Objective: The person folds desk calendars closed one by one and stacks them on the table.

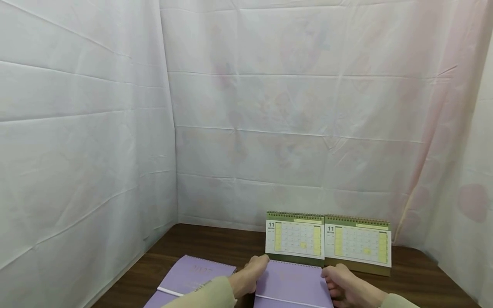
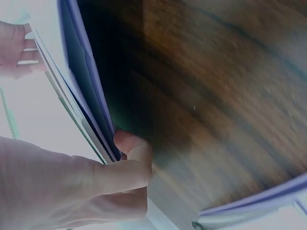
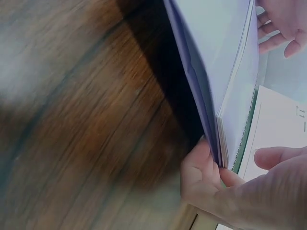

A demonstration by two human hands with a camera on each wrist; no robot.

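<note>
A purple spiral-bound desk calendar with a white band across it lies between my two hands. My left hand grips its left edge near the spiral. On the opposite side, my right hand holds the right edge with curled fingers. Both wrist views show the calendar's stacked pages and cover from the side, raised off the wood at an angle. A second purple calendar, also banded in white, lies to the left, partly covered by my left sleeve.
Two green desk calendars stand side by side behind the purple one, showing pages marked 11. The dark wooden table meets pale fabric curtains at the back and sides.
</note>
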